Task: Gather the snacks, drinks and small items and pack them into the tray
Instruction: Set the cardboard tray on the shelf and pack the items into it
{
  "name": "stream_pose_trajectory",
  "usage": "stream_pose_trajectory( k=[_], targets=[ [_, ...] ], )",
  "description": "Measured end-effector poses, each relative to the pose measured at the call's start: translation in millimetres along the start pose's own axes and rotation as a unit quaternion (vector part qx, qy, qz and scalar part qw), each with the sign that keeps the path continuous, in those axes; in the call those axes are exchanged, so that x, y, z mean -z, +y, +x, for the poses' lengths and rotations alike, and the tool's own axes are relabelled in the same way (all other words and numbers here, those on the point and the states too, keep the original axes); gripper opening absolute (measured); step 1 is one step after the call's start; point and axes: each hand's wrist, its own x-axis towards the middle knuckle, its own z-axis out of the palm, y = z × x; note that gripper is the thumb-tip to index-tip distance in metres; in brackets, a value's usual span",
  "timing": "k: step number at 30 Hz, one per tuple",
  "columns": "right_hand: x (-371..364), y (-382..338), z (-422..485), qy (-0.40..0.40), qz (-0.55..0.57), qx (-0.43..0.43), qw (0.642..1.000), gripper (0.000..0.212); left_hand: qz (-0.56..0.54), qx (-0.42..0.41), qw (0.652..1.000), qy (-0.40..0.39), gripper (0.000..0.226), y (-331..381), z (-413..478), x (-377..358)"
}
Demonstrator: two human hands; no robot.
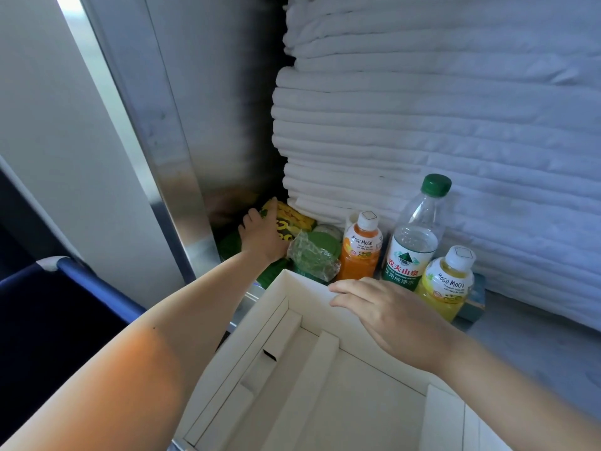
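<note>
A white cardboard tray (312,362) with folded dividers lies in front of me, nothing inside it. My right hand (387,310) grips its far rim. My left hand (263,236) reaches into the back corner and grips a yellow snack bag (292,219). Beside it lie a clear packet of green sweets (312,255) and a green lidded cup (325,244). An orange Mogu Mogu bottle (361,249), a green-capped water bottle (414,236) and a yellow Mogu Mogu bottle (447,281) stand upright behind the tray.
A tall stack of folded white linen (422,109) rises right behind the bottles. A steel panel (208,125) closes the corner on the left. A blue rail (94,281) runs at lower left. A teal box (476,297) sits behind the yellow bottle.
</note>
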Motion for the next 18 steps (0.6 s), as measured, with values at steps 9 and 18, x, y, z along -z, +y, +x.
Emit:
stream_pose_trajectory(
  k=[9,18],
  targets=[
    [0,0,-1,0.004,0.003,-0.002,1.0,0.051,-0.048,-0.039,0.994,0.091,0.095,2,-5,13],
    [-2,2,0,0.015,0.001,0.001,1.0,0.05,-0.174,-0.093,0.962,0.186,0.088,11,-19,57]
  ],
)
